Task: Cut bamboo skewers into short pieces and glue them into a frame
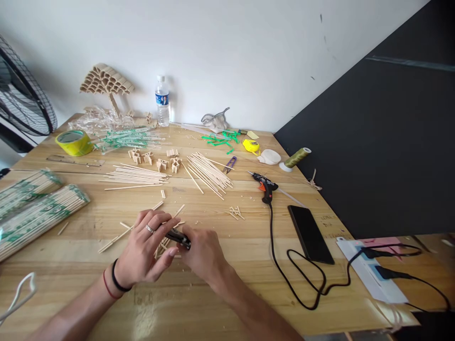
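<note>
Head view: a slim dark tool (178, 236), glinting like metal, sits right between my hands! My left hand (149, 244) arches over it, my right hand (204, 251) curls against its end; which one grips, I can't tell. Pale sticks (113, 240) lie beside my left.

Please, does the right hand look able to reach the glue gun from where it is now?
Probably yes: nothing tall stands between the right hand and the glue gun; only short stick pieces lie near the path. But it seems to hold a dark tool, and may need freeing first.
</note>
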Available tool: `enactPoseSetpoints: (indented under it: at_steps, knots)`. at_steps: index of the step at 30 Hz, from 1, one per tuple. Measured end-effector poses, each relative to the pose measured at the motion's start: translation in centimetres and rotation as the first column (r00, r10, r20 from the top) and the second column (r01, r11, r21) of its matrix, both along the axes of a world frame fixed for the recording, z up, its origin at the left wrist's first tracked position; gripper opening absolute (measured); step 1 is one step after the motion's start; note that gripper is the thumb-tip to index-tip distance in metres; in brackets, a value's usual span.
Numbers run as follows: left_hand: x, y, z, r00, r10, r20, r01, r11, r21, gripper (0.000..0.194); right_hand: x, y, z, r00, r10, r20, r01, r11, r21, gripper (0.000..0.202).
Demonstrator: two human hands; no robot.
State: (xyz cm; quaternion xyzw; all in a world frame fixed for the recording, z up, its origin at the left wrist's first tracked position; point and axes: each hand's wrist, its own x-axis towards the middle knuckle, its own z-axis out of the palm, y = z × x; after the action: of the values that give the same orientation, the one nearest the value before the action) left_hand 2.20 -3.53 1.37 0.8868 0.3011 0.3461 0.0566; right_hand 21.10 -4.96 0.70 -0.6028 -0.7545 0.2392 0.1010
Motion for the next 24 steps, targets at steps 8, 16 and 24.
enactPoseSetpoints:
  at_steps: [8, 16, 24]
  knots:
    - [-0.2, 0.3, -0.7, 0.998, 0.036, 0.046, -0.03, 0.992, -0.125, 0.042, 0.6, 0.6, -0.4, 0.994, 0.001, 0.108, -0.006, 0.999, 0.043, 0.013]
    - [-0.4, 0.4, -1.0, 0.941, 0.225, 0.253, -0.155, 0.951, -0.266, 0.048, 1.0, 0.8, -0.4, 1.0, -0.005, -0.025, 0.007, 0.996, 0.091, 0.011]
    - [-1.0, 2.2, -1.4, 0.805, 0.404, 0.435, -0.191, 0.87, -0.455, 0.018, 2.2, 1.4, -0.8, 0.941, -0.059, -0.333, 0.107, 0.986, 0.128, 0.019]
